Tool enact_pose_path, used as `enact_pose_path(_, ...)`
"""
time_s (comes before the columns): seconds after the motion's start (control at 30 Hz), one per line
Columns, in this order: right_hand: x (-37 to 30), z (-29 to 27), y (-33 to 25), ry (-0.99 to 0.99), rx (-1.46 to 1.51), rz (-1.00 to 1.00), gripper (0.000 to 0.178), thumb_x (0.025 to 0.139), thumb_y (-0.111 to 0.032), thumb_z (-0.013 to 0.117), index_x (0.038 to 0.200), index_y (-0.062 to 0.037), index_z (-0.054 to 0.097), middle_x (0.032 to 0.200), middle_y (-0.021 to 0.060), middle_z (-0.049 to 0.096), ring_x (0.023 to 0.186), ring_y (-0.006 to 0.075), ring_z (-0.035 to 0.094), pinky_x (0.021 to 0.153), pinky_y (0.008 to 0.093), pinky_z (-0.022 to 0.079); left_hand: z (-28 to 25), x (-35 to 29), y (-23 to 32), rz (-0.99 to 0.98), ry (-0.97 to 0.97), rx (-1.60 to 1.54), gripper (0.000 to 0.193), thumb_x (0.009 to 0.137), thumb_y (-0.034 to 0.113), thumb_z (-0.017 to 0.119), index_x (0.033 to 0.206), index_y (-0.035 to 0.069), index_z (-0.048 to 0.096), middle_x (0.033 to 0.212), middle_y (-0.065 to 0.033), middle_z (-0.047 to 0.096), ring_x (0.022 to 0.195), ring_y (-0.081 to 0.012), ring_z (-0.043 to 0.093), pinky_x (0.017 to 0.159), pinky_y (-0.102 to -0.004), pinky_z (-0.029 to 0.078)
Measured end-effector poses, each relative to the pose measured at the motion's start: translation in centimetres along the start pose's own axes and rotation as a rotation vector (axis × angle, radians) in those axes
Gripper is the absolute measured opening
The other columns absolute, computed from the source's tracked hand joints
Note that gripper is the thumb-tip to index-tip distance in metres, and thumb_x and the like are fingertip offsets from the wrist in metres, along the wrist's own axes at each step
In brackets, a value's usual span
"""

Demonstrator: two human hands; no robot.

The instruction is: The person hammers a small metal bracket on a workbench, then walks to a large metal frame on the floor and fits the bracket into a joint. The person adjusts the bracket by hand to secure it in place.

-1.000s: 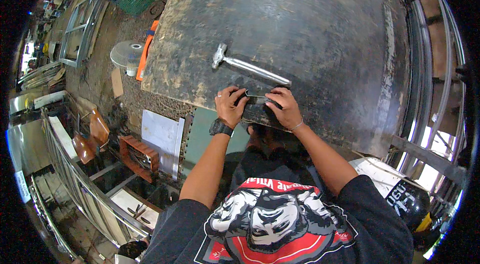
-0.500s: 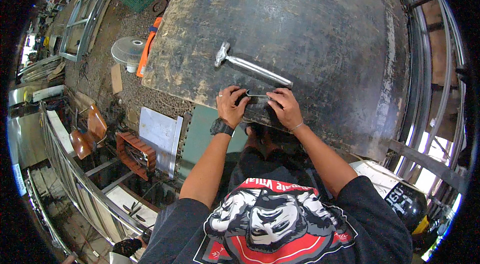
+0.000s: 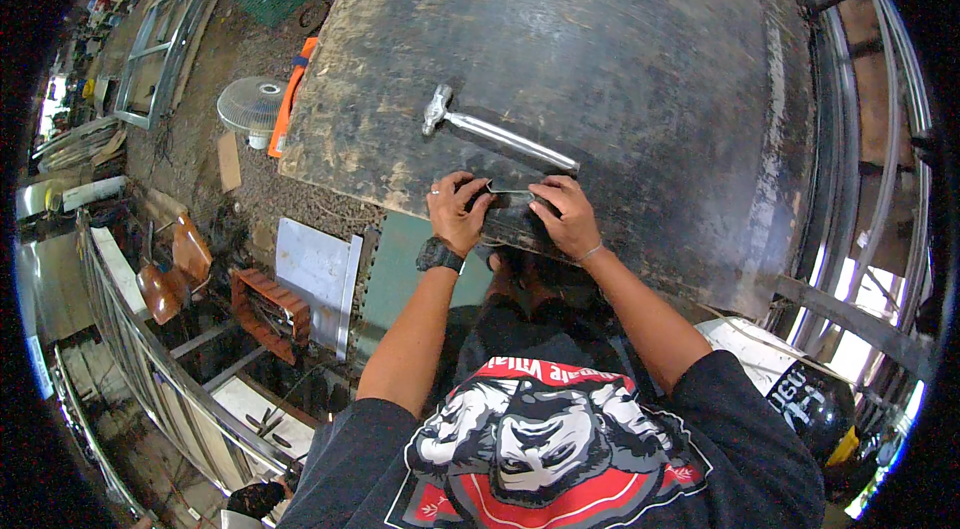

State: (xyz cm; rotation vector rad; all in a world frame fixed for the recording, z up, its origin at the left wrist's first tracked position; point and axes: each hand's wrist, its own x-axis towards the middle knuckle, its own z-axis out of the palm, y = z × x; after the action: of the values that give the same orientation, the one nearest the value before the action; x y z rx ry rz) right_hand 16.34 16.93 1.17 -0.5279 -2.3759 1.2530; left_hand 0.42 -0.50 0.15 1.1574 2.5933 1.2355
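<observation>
Between my two hands, at the near edge of the dark worn table (image 3: 640,59), is a small thin metal piece (image 3: 512,192) with a bright straight upper edge. My left hand (image 3: 459,212), with a watch at the wrist, closes its fingertips on the left end. The right end is pinched by the thumb and fingers of my right hand (image 3: 566,216). Fingers cover both ends, so its full shape is hidden. Just beyond my hands a shiny metal ball-peen hammer (image 3: 508,140) lies on the table, its head to the left and its handle slanting toward my right hand.
Left of the table stand a grey fan (image 3: 252,106) and a long orange object (image 3: 293,101). A pale panel (image 3: 310,274) and a brown-red frame (image 3: 268,314) are nearer on the left. Metal rails (image 3: 865,129) run along the right side. A black-and-white cylinder (image 3: 780,384) is at lower right.
The scene has shifted slightly left in the view. Both hands keep the same hold on the metal piece, and the hammer has not moved on the table.
</observation>
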Motion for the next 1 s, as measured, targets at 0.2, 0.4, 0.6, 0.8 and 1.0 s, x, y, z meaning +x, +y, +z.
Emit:
enact_pose_path(0.2, 0.01, -0.12, 0.03, -0.021, 0.031, 0.030, 0.040, 0.083, -0.014, 0.080, 0.121, -0.0060, 0.071, 0.119, 0.0169, 0.064, 0.115, 0.0362, 0.060, 0.102, 0.0434, 0.049, -0.16, 0.01, 0.02, -0.004, -0.014, 0.024, 0.026, 0.083, 0.021, 0.083, 0.108, 0.018, 0.079, 0.118, -0.0071, 0.066, 0.109, -0.0323, 0.060, 0.091, -0.0482, 0.044)
enact_pose_path(0.4, 0.22, -0.43, -0.42, -0.026, 0.048, 0.019, 0.044, 0.081, -0.016, 0.081, 0.122, -0.0056, 0.070, 0.119, 0.0181, 0.064, 0.114, 0.0367, 0.061, 0.101, 0.0439, 0.049, -0.15, 0.05, 0.16, -0.006, -0.016, 0.024, 0.025, 0.083, 0.020, 0.082, 0.107, 0.017, 0.079, 0.117, -0.0083, 0.065, 0.108, -0.0327, 0.060, 0.092, -0.0479, 0.044)
enact_pose_path(0.6, 0.15, -0.04, -0.12, 0.001, 0.031, -0.015, 0.041, 0.081, -0.019, 0.082, 0.118, -0.0057, 0.072, 0.117, 0.0179, 0.065, 0.112, 0.0372, 0.061, 0.099, 0.0445, 0.050, -0.25, 0.16, 0.15, 0.008, -0.008, 0.005, 0.026, 0.082, 0.019, 0.082, 0.107, 0.015, 0.079, 0.116, -0.0095, 0.065, 0.107, -0.0327, 0.060, 0.092, -0.0469, 0.045)
enact_pose_path(0.8, 0.20, 0.02, -0.18, 0.003, 0.030, -0.004, 0.039, 0.081, -0.019, 0.082, 0.117, -0.0062, 0.073, 0.117, 0.0172, 0.066, 0.112, 0.0372, 0.061, 0.099, 0.0447, 0.049, -0.48, 0.22, 0.43, 0.012, -0.012, 0.017, 0.026, 0.082, 0.019, 0.082, 0.108, 0.016, 0.079, 0.115, -0.0093, 0.066, 0.106, -0.0324, 0.061, 0.090, -0.0469, 0.045)
enact_pose_path(1.0, 0.18, -0.10, -0.33, -0.010, 0.039, 0.030, 0.039, 0.081, -0.018, 0.082, 0.118, -0.0073, 0.073, 0.118, 0.0162, 0.065, 0.114, 0.0366, 0.061, 0.101, 0.0443, 0.049, -0.45, 0.22, 0.40, 0.013, -0.006, 0.015, 0.025, 0.084, 0.020, 0.081, 0.108, 0.017, 0.079, 0.115, -0.0085, 0.066, 0.107, -0.0317, 0.061, 0.088, -0.0465, 0.045)
